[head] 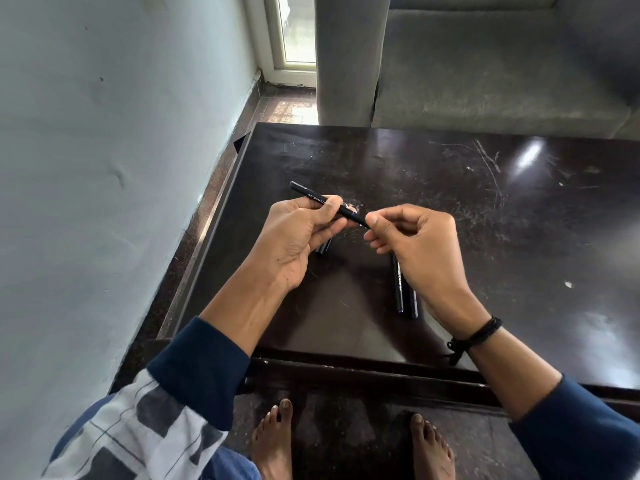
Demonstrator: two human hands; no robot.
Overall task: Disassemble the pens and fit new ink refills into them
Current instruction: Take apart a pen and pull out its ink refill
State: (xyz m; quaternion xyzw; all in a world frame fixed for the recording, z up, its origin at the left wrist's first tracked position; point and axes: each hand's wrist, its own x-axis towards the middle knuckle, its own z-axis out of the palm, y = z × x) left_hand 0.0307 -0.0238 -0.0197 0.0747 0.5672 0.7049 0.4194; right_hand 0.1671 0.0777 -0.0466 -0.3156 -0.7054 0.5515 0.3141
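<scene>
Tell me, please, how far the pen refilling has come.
Done: nothing plainly; no loose refill shows. In hand: the left hand grips one black pen while the right hand pinches its tip end. Left: two pens lie on the table, plus a dark piece below the left hand, pen or cap unclear.

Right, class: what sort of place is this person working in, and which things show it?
Most likely a home living room: a grey sofa stands behind a scratched dark table, the person's feet are bare on the floor, and a glazed door shows beyond.
</scene>
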